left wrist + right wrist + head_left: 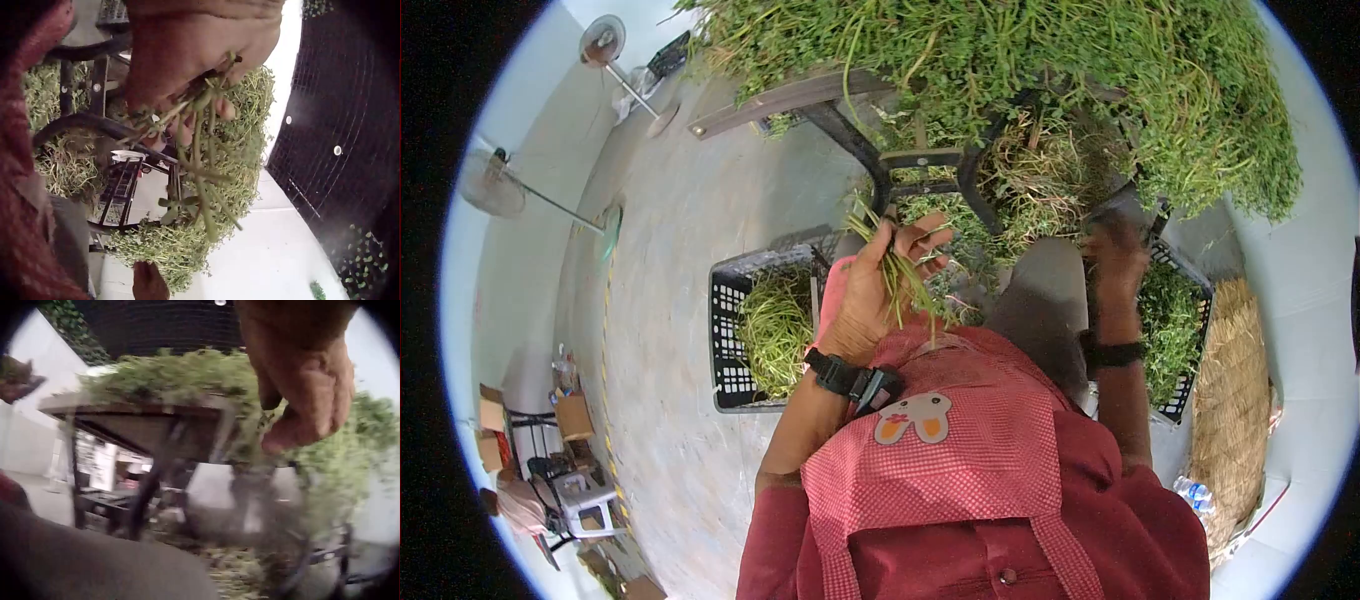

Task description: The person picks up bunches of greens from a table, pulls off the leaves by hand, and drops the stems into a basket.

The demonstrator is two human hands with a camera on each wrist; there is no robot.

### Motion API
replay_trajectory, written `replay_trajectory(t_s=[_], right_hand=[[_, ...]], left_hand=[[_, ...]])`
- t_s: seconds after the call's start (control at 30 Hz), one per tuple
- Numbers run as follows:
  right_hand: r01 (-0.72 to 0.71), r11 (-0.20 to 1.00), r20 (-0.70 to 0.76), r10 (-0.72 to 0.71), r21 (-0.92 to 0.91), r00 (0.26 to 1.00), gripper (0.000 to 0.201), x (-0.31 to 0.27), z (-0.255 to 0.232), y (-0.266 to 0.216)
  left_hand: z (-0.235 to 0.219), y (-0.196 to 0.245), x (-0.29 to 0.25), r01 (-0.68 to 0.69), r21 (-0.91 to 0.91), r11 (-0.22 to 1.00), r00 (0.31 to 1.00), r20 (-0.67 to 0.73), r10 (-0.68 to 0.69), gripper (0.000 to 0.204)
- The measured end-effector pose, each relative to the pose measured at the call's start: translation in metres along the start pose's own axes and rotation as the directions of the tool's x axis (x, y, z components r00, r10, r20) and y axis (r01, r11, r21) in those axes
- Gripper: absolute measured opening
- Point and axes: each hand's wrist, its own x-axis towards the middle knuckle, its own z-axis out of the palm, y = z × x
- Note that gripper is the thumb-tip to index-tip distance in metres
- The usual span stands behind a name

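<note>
My left hand point(866, 298) grips a small bunch of green plant stems point(903, 283) above the lap, its fingers curled about them. In the left wrist view the cut-looking stems point(201, 159) and a few small leaves stick out below the palm. My right hand point(1118, 262), blurred by motion, is over the right knee beside the right crate. The right wrist view shows its thumb and bent fingers point(303, 422) with a gap between them, in front of the heaped greens. A large heap of leafy greens point(1020, 60) covers the table ahead.
A black crate point(730, 385) with pale green stems stands at the left; another black crate point(1195, 335) with leafy greens is at the right. More plant material point(1050, 180) lies under the table point(750, 108). A straw mat roll point(1230, 390) lies far right; fans point(603, 42) stand left.
</note>
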Motion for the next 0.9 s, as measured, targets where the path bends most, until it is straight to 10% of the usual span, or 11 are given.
replay_trajectory(t_s=[0.03, 0.07, 0.17, 0.2, 0.23, 0.27, 0.33, 0.43, 0.53, 0.77, 0.9], right_hand=[[0.055, 0.943, -0.154, -0.004, 0.327, 0.988, 0.016, 0.028, -0.047, 0.028], [0.198, 0.980, -0.184, -0.193, 0.006, 0.964, 0.022, 0.029, -0.074, 0.008], [-0.104, 0.711, -0.324, -0.180, -0.695, 0.929, 0.047, 0.063, -0.173, 0.035], [-0.141, 0.510, -0.291, -0.227, -0.849, 0.929, 0.044, 0.058, -0.178, 0.024], [-0.120, 0.605, -0.289, -0.189, -0.787, 0.939, 0.045, 0.052, -0.174, 0.021], [-0.121, 0.605, -0.289, -0.188, -0.787, 0.939, 0.045, 0.044, -0.157, 0.016], [-0.162, 0.982, -0.118, 0.149, -0.102, 0.982, 0.043, 0.025, -0.103, 0.005], [-0.185, 0.969, 0.387, 0.109, 0.165, 0.916, 0.032, -0.008, 0.002, -0.016], [0.079, 0.975, 0.558, 0.050, -0.205, 0.828, 0.030, -0.056, 0.082, -0.073], [0.085, 0.984, 0.815, 0.078, -0.154, 0.574, 0.040, -0.092, 0.130, -0.070], [0.035, 0.961, 0.785, 0.201, -0.273, 0.585, 0.041, -0.102, 0.141, -0.087]], left_hand=[[-0.007, 0.000, 0.000, -0.005, -0.054, 0.999, 1.000, 0.010, 0.005, 0.044], [-0.018, -0.001, 0.001, -0.018, -0.139, 0.990, 0.991, 0.127, 0.036, 0.040], [-0.006, 0.002, -0.002, -0.045, -0.158, 0.986, 0.999, -0.013, 0.044, 0.036], [-0.006, 0.000, 0.001, -0.050, -0.161, 0.986, 0.999, -0.012, 0.049, 0.036], [-0.008, -0.002, 0.004, -0.030, -0.219, 0.975, 0.999, -0.016, 0.028, 0.034], [-0.008, -0.004, 0.005, -0.008, -0.275, 0.962, 1.000, -0.018, 0.003, 0.033], [-0.003, -0.005, 0.007, -0.029, -0.215, 0.976, 0.998, -0.064, 0.015, 0.031], [-0.006, -0.005, 0.008, -0.051, -0.181, 0.982, 0.993, -0.111, 0.031, 0.028], [-0.006, -0.003, 0.007, -0.075, -0.201, 0.977, 0.991, -0.127, 0.050, 0.026], [-0.001, -0.002, 0.003, -0.092, -0.031, 0.995, 0.944, -0.321, 0.077, 0.027], [-0.003, -0.004, 0.002, -0.172, 0.072, 0.982, 0.933, -0.308, 0.186, 0.025]])
